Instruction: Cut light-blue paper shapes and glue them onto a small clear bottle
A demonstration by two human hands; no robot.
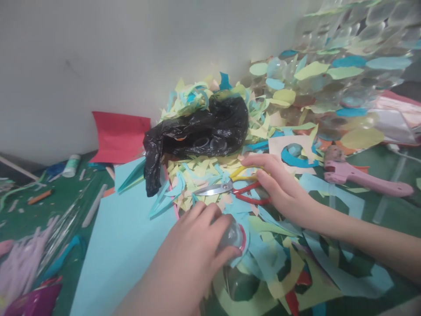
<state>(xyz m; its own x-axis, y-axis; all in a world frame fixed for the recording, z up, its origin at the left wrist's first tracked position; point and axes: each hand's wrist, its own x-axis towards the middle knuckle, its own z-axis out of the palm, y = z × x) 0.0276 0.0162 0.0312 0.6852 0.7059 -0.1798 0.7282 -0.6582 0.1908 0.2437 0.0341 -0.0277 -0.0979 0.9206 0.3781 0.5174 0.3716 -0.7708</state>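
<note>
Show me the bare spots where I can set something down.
Widest is the large blue sheet, between the left hand and the white stick. Smaller: the green table between the pink tool and the right forearm, crossed by a clear stick. Paper scraps crowd the scissors, right hand and black bag.

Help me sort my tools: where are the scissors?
In the head view, the scissors are near the middle, handles at the right hand, over paper scraps, beyond the left hand.
</note>
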